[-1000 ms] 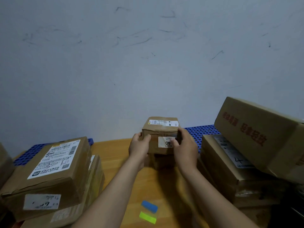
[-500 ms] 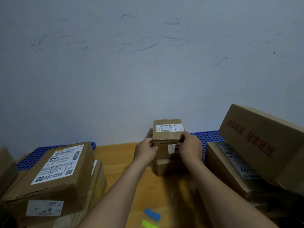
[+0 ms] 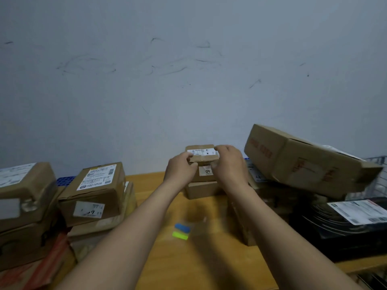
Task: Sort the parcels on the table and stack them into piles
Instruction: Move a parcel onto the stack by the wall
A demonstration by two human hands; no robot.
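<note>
Cardboard parcel (image 3: 204, 163) gripped between left hand (image 3: 181, 168) and right hand (image 3: 229, 164) atop lower box (image 3: 202, 191); tilted carton (image 3: 303, 162) crowds the right.

The wooden surface (image 3: 188, 268) runs up the middle of the frame. At centre a low cardboard box (image 3: 201, 191) lies on it, under a smaller parcel (image 3: 202, 158). At lower centre lie a blue tag (image 3: 182, 227) and a green tag (image 3: 180, 235), just beside each other. A left pile of boxes (image 3: 94, 206), a right pile of boxes (image 3: 268, 197) and a black bag (image 3: 335, 233) flank them.
</note>
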